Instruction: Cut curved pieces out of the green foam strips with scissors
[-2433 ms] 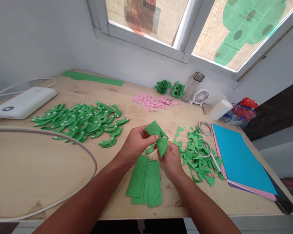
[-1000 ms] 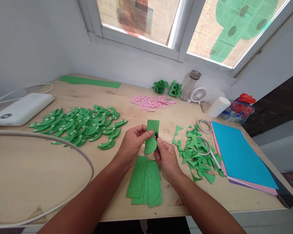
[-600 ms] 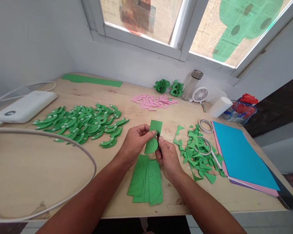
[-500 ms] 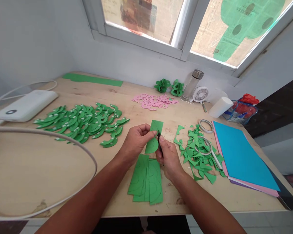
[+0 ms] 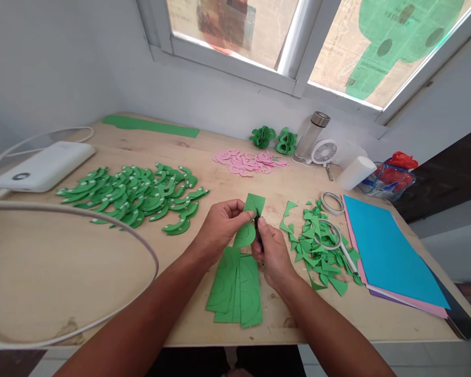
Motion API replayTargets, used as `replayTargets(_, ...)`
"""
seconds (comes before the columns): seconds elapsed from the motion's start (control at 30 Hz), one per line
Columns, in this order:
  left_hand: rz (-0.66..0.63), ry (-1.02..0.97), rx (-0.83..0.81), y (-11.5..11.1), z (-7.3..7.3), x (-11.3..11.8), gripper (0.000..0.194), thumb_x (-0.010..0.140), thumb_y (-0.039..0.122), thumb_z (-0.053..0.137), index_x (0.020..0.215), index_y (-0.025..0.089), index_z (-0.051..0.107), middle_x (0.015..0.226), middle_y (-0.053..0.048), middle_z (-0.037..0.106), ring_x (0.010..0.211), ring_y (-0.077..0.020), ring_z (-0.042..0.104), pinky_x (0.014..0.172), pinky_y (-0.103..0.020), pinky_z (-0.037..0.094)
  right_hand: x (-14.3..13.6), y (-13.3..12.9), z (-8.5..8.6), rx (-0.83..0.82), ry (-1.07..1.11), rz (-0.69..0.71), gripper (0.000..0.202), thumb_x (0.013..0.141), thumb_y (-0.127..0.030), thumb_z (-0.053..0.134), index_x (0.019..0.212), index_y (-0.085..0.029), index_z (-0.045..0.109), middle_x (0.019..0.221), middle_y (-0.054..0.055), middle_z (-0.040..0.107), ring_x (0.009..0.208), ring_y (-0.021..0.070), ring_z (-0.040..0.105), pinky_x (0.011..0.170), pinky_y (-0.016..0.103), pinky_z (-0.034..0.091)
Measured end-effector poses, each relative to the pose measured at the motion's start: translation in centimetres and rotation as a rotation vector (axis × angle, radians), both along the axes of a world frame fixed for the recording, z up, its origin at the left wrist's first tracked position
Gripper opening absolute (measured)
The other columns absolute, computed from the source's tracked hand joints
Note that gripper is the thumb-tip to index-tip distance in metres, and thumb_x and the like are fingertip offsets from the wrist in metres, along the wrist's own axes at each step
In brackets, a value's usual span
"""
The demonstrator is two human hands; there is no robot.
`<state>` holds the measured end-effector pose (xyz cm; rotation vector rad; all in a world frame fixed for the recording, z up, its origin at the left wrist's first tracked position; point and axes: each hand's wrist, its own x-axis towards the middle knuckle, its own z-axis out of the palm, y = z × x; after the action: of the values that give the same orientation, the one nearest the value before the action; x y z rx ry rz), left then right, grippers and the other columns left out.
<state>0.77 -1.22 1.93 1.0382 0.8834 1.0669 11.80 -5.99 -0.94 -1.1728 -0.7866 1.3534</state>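
My left hand (image 5: 222,225) pinches a piece of green paper (image 5: 245,235) between thumb and fingers, above the front middle of the table. The paper's lower end is rounded and a drawn curve shows on its upper part. In my right hand (image 5: 273,251) is a pair of dark scissors (image 5: 258,230), mostly covered by the fingers, with the blades at the paper's right edge. Just below lie several green paper strips (image 5: 235,293) with pencilled curves. Left of my hands spreads a pile of cut green curved pieces (image 5: 137,196), many with small white patches.
Green scraps (image 5: 322,251) lie at the right, with a magnifying glass (image 5: 347,254) and a tape roll (image 5: 332,203). Beyond are blue sheets (image 5: 388,246), pink cutouts (image 5: 247,161), a glass bottle (image 5: 311,137) and a small fan (image 5: 324,152). A white cable (image 5: 151,251) loops at the left near a power bank (image 5: 43,166).
The scissors' blades and the green paper have shifted very slightly between my hands. The whole view has moved a little; both hands keep their hold.
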Motion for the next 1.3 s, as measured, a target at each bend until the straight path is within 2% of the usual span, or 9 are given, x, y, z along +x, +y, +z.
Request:
replayTargets(0.57, 0.057, 0.019, 0.052, -0.11, 0.22, -0.02, 0.020, 0.068, 0.030, 0.070, 0.057, 0.018, 0.058, 0.056, 0.004, 0.053, 0.056, -0.0117, 0.048, 0.061, -0.026, 0.042, -0.06, -0.07, -0.03, 0.006, -0.038, -0.022, 0.052, 0.071, -0.068, 0.063, 0.058, -0.020, 0.047, 0.037, -0.010, 0.035, 0.033, 0.0049, 0.022, 0.035, 0.022, 0.012)
replayTargets(0.97, 0.039, 0.049, 0.032, -0.14, 0.19, -0.15, 0.020, 0.066, 0.030, 0.071, 0.058, 0.018, 0.058, 0.055, 0.004, 0.051, 0.057, -0.0110, 0.044, 0.057, -0.024, 0.037, 0.06, -0.09, 0.10, 0.001, -0.047, -0.005, 0.051, 0.071, -0.067, 0.062, 0.059, -0.020, 0.048, 0.038, -0.009, 0.035, 0.034, 0.0048, 0.022, 0.035, 0.022, 0.012)
replayTargets(1.3, 0.024, 0.057, 0.068, -0.19, 0.31, -0.11, 0.019, 0.068, 0.030, 0.068, 0.057, 0.019, 0.058, 0.055, 0.003, 0.053, 0.056, -0.0126, 0.048, 0.059, -0.025, 0.043, -0.06, -0.06, 0.00, 0.014, -0.042, -0.026, 0.053, 0.070, -0.068, 0.062, 0.056, -0.021, 0.045, 0.037, -0.010, 0.034, 0.033, 0.0049, 0.021, 0.035, 0.022, 0.012)
